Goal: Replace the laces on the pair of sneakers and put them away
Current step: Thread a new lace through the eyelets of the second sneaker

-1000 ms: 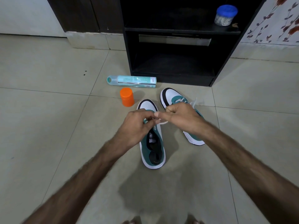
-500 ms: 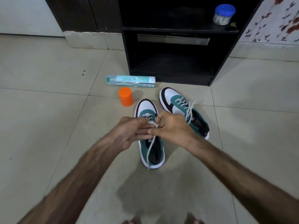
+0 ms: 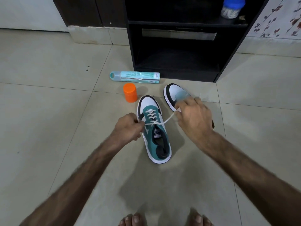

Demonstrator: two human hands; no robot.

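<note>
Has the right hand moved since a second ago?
Yes. The right hand, pinching the white lace, has swung out to the right, away from the near sneaker, and now covers the far sneaker.

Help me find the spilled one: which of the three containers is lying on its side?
The pale teal bottle, lying along the floor before the black shelf unit. The orange container and the blue-lidded jar stand upright.

My right hand [image 3: 193,119] covers most of far sneaker [image 3: 175,93]; only toe visible. Lace [image 3: 167,119] ends vanish inside both fists. Blue-lidded jar [image 3: 231,7] cut by top edge, contents unreadable. My toes [image 3: 133,220] cropped at bottom.
</note>
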